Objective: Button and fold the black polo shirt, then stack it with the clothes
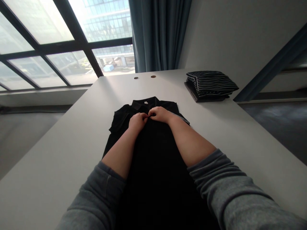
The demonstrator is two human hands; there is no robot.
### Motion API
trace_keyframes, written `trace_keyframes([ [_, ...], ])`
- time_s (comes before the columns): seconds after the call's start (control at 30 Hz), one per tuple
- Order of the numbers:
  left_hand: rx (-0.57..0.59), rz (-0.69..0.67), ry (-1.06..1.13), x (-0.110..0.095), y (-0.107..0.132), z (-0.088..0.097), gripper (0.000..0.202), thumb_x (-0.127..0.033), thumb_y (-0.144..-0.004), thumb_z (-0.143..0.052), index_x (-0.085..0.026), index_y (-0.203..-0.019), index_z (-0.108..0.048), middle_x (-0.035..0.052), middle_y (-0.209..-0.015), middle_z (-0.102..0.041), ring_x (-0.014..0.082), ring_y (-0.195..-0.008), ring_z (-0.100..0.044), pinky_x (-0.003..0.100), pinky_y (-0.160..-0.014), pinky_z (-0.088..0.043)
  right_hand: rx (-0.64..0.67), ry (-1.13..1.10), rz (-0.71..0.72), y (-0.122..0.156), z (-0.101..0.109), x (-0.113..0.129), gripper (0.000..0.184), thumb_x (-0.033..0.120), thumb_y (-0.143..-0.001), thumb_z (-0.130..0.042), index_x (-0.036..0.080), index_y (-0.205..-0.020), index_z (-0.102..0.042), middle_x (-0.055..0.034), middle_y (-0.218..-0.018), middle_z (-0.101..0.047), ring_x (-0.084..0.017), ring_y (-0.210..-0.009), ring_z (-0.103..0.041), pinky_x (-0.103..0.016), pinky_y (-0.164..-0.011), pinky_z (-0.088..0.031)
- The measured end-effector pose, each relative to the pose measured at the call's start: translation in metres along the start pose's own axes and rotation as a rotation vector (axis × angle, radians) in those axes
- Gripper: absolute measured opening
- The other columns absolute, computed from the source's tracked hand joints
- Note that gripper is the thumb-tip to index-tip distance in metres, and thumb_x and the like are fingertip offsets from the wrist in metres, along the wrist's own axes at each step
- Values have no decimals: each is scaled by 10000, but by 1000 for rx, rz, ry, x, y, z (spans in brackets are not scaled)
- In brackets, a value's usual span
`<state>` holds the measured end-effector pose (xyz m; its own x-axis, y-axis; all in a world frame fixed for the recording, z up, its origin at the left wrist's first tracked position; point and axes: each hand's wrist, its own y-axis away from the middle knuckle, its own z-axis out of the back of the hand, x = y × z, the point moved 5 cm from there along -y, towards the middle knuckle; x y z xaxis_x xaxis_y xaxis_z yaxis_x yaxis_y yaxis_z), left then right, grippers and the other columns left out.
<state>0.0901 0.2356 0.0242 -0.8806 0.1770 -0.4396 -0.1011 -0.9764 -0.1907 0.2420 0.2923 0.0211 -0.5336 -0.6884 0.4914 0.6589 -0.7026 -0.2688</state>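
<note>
A black collared shirt point(155, 166) lies spread on the white table, its collar pointing away from me and a small pale label at the neck. Just below the collar, my left hand point(138, 122) is closed, pinching the front of the shirt. My right hand point(158, 114) meets it there, fingers pinched on the same front edge. The fingertips almost touch, and any button between them is too small to make out. Short sleeves stick out on both sides, the right one partly behind my forearm.
On the white table point(72, 147), folded black clothing with white stripes point(213, 83) is stacked at the back right. Two round cable holes sit near the far edge. Beyond are a blue curtain point(160, 35) and a large window point(79, 38).
</note>
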Motion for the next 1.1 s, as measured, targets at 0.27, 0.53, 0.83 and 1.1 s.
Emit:
trace_keyframes([
  [0.27,-88,78,136,1,-2,1,151,-256,-939,-632,-249,-963,-782,51,-955,-786,227,-880,-699,304,-783,-481,-38,-118,-95,3,3,3,196,145,-870,-675,182,-1017,-800,-18,-980,-773,-128,-885,-681,-206,-809,-461],
  [0.53,-99,47,169,-1,-1,4,167,-189,-909,-630,-241,-965,-778,32,-924,-786,216,-862,-698,295,-749,-467,-74,-200,-165,2,0,-4,143,210,-865,-734,183,-985,-806,-13,-942,-779,-133,-862,-691,-215,-795,-468],
  [0.83,-94,90,277,5,-4,1,95,-215,-871,-671,-228,-875,-765,18,-887,-785,194,-829,-701,282,-738,-478,-84,-281,-184,2,-3,-10,132,260,-865,-731,173,-936,-800,-10,-900,-776,-139,-845,-699,-214,-765,-474],
  [1.1,-77,92,293,-3,1,8,90,-303,-848,-724,-225,-855,-768,18,-864,-782,194,-816,-704,289,-738,-484,-94,-327,-197,3,-3,-12,165,302,-849,-730,173,-918,-808,-9,-884,-777,-138,-823,-696,-211,-755,-479],
])
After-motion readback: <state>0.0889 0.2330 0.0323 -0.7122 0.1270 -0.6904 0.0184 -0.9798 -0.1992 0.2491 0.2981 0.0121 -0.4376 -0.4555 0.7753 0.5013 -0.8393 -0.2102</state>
